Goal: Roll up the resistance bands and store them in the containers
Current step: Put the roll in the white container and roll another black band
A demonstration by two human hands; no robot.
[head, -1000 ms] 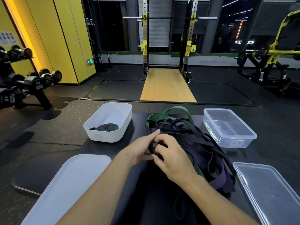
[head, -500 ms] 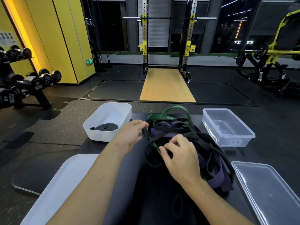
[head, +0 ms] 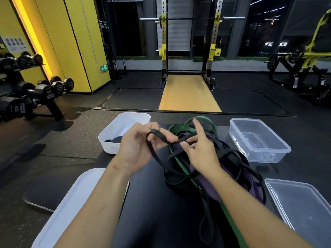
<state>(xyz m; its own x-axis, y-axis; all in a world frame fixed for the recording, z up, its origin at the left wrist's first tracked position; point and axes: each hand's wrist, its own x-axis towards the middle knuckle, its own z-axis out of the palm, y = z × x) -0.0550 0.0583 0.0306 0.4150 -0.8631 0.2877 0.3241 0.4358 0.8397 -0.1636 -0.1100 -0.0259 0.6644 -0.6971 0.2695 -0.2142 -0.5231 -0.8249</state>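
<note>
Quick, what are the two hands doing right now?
Left hand: holds a black band.
Right hand: fingers spread at that band; grip cannot be told.
</note>
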